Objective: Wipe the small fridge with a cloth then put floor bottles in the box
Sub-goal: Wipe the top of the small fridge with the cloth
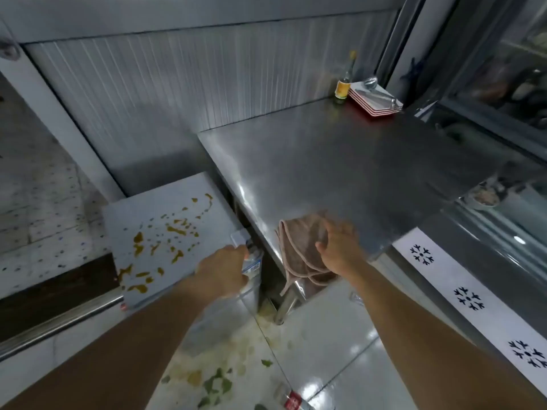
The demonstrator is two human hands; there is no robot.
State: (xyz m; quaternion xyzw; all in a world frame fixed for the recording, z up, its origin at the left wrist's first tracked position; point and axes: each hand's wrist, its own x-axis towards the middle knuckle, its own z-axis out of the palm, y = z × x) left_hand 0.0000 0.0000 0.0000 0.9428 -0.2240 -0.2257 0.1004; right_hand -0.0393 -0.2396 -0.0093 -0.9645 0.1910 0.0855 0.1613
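- Reaching for the cloth [299,253] now, draped over the near corner of the steel tabletop [340,161], half hanging off the edge.
- Right hand [337,250] lying on top of the cloth, fingers [328,229] spread and relaxed, not yet bunched round it.
- Left hand [225,270] just left of that corner, fingers curled on a small labelled bottle [253,263].
- Small fridge [165,232] sitting left of the tabletop, white top spattered with orange-brown sauce.
- Best to gather the cloth into a full pad before lifting, so no trailing edge drags.
- Worth parking the bottle first, freeing 1 hand to steady the fridge.
- Wiping from the far edge toward the near edge should keep sauce off the floor.
- 1 more bottle [291,399] lying on the floor, well below the tabletop corner; box not in view.
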